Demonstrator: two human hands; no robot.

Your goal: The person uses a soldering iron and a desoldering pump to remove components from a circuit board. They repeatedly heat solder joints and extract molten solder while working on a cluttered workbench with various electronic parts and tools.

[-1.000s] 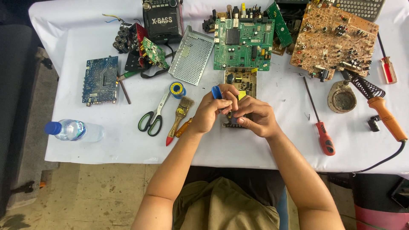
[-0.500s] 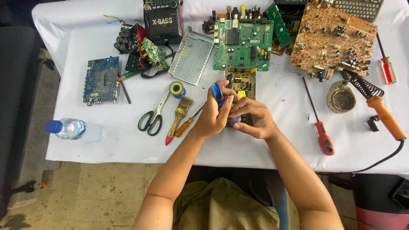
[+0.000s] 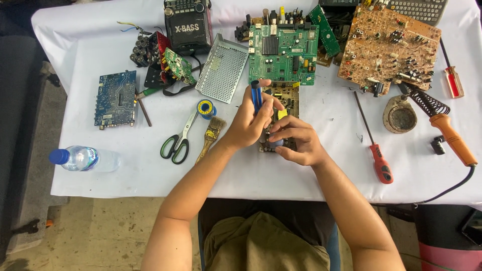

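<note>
Hands busy on our bench: left hand (image 3: 249,122) gripping a blue tool (image 3: 256,95), right hand (image 3: 295,141) pinching the yellowish board (image 3: 284,103) steady.

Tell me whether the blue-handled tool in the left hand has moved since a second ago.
Yes. The blue-handled tool in the left hand has risen up the frame toward the green circuit board; its top now nearly meets that board's lower edge.

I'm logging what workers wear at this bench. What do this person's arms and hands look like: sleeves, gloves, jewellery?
Both arms are bare from the frame's bottom edge to the fingers: no sleeves show. The left hand and right hand wear no gloves; no rings, watch or bracelets are visible.
</note>
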